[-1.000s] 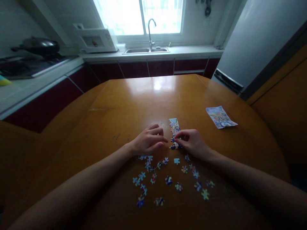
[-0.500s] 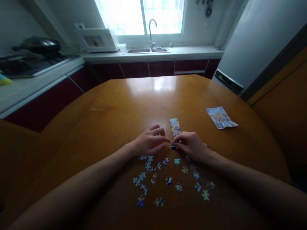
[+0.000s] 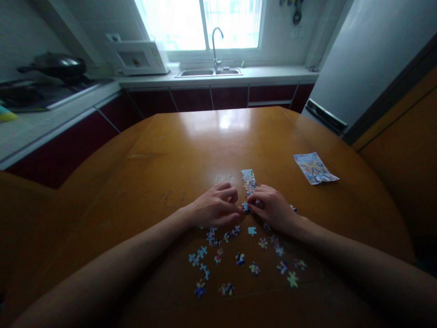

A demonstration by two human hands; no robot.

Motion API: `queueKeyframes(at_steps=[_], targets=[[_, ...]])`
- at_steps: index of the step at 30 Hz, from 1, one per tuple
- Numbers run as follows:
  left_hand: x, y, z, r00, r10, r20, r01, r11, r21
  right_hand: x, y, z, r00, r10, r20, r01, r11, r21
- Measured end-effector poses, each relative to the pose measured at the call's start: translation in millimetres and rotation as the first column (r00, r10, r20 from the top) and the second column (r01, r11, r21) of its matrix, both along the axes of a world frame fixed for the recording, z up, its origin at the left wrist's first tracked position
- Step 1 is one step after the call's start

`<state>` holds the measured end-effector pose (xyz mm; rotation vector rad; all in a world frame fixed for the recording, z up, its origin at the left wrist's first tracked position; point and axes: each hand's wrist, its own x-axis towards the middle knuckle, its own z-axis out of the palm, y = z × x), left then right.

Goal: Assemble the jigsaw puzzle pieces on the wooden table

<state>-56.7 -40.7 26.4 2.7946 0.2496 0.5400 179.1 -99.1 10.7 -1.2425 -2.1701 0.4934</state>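
A narrow strip of joined jigsaw pieces [image 3: 249,180] lies on the wooden table, its near end partly covered by my right hand. At that near end is a blue and dark puzzle piece [image 3: 245,207], between the fingertips of both hands. My left hand [image 3: 216,205] comes from the left, thumb and index finger closed together at the piece's left edge. From the other side my right hand [image 3: 275,208] pinches at its right edge, other fingers curled over the strip. Loose puzzle pieces lie nearer me, among them a plain light-blue piece [image 3: 251,231] and a green one [image 3: 292,279].
A creased printed picture sheet [image 3: 314,168] lies at the right of the table [image 3: 205,150]. Beyond are a counter with a sink [image 3: 196,73], a microwave [image 3: 139,58], and a stove with a dark pan [image 3: 59,65]. A fridge [image 3: 362,59] stands at right.
My left hand has shifted slightly towards me, and its thumb and index finger have closed in at the puzzle piece. A bluish part now shows between the hands. My right hand has barely moved.
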Motion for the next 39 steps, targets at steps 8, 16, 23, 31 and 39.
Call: queueKeyframes(at_steps=[8, 16, 23, 31, 39], targets=[[0, 0, 2.9, 0.999, 0.033, 0.023, -0.033, 0.999, -0.003, 5, 0, 4.2, 0.999, -0.04, -0.028, 0.042, 0.997, 0.071], [1, -1, -0.7, 0.997, 0.051, -0.064, -0.052, 0.999, -0.01, 10, -1, 7.2, 0.998, -0.047, -0.031, 0.049, 0.997, 0.067], [3, -3, 0.1, 0.993, 0.066, -0.101, -0.066, 0.998, 0.004, 10, -1, 7.1, 0.998, -0.06, -0.027, 0.061, 0.997, 0.049], [1, -1, -1.6, 0.996, 0.083, -0.035, -0.086, 0.989, -0.123, 10, -1, 6.9, 0.997, -0.071, -0.023, 0.072, 0.996, 0.043], [1, 0, -3.4, 0.991, 0.121, -0.056, -0.125, 0.99, -0.061, 7, -4, 5.2, 0.999, 0.015, 0.049, -0.018, 0.999, 0.051]])
